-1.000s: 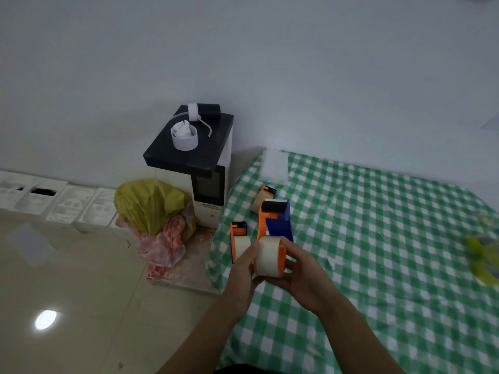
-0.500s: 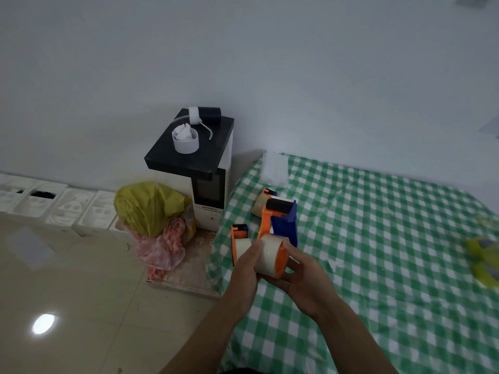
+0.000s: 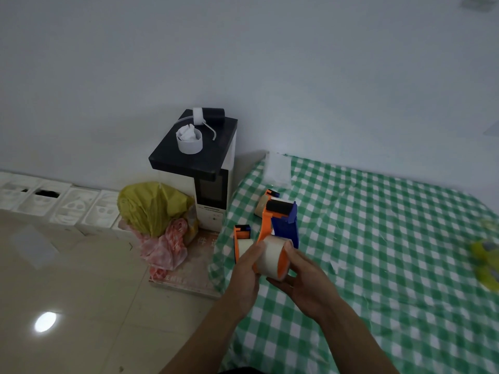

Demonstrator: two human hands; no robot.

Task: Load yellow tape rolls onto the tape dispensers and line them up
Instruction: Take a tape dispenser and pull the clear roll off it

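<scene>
An orange and blue tape dispenser [image 3: 280, 225] with a pale tape roll [image 3: 271, 256] on its hub is held up over the table's left edge. My left hand [image 3: 247, 273] presses against the roll's left side, thumb on its top. My right hand [image 3: 305, 279] cups the dispenser's orange side from below and the right. A second loaded dispenser [image 3: 241, 242] stands on the green checked cloth [image 3: 378, 238] just left of my hands. A third one [image 3: 266, 202] lies farther back. Yellow tape rolls [image 3: 486, 255] lie blurred at the far right.
A white appliance with a black top [image 3: 205, 163] stands on the floor beside the table, with a white cup and a small pump on it. A yellow bag [image 3: 151, 206] and a pink bag lie on the tiled floor. White foam moulds line the wall.
Both hands have tilted the dispenser and turned the roll a little; the blue part now shows more to the right. The two dispensers on the cloth have not moved.
</scene>
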